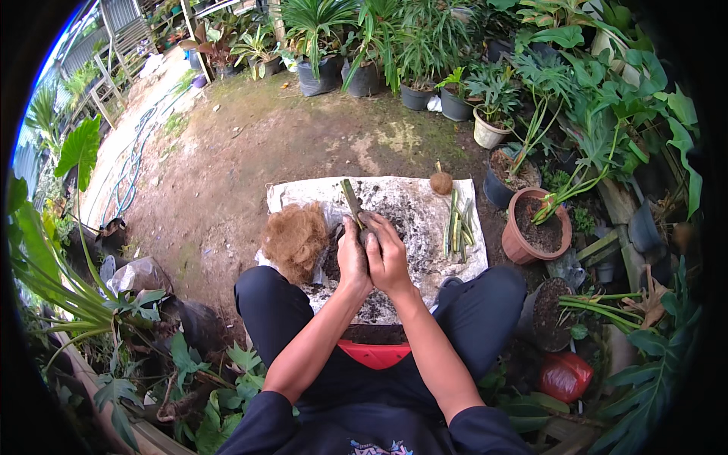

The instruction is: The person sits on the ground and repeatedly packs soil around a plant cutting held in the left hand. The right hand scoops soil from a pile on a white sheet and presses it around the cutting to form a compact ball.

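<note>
Cupped together over a soil-strewn white sheet (pixel 424 273), my left hand (pixel 352 259) and my right hand (pixel 387 250) press around the base of a green leaf cutting (pixel 351 196). Dark soil coats my fingers, and what lies between the palms is mostly hidden. The cutting points up and away from me. Left of my hands is a heap of brown coconut fibre (pixel 294 242), beside a clear plastic bag (pixel 327 261) of dark soil. Several cut leaf pieces (pixel 456 230) with yellow edges lie on the right. Behind them sits a round fibre-wrapped ball (pixel 441 183) with a short cutting sticking out.
A terracotta-coloured pot (pixel 534 227) and a dark pot (pixel 509 176) stand close by the sheet's right edge. Potted plants (pixel 318 74) line the far side. A hose (pixel 136 148) runs along the ground at left. Under me is a red seat (pixel 375 354). Leafy plants crowd both sides.
</note>
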Available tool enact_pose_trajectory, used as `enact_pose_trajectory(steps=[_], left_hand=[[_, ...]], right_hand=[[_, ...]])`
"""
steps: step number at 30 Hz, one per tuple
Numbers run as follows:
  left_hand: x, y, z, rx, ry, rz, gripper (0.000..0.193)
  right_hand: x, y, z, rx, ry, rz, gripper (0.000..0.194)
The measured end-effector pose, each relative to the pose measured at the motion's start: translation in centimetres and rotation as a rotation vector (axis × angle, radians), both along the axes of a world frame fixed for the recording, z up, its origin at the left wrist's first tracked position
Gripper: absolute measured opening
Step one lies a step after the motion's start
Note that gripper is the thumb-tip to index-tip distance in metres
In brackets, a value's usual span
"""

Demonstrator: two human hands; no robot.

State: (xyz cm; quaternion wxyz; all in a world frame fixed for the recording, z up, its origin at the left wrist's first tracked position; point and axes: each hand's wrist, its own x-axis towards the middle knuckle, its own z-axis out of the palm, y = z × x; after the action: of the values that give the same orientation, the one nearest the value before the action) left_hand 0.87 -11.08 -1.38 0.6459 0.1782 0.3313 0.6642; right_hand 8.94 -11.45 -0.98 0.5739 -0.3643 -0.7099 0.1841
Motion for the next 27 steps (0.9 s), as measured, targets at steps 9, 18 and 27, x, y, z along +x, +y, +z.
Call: enact_pose_trajectory(steps=[9, 18, 27], left_hand=[[-0.2, -0.7, 0.4, 0.856, 1.560, 0.489, 0.056], [1.0, 0.0, -0.7, 0.710, 1.210, 0.327, 0.048], [-0.3, 0.1, 1.2, 0.317, 0.235, 0.218, 0.052]], right_hand=[[0.3, -0.4, 0.2, -0.679, 1.059, 0.315, 0.035], [0.7, 0.0, 0.1, -0.539, 0.939, 0.128, 0.047], [0.4, -0.2, 1.0, 0.010, -0.019, -0.071, 0.045]])
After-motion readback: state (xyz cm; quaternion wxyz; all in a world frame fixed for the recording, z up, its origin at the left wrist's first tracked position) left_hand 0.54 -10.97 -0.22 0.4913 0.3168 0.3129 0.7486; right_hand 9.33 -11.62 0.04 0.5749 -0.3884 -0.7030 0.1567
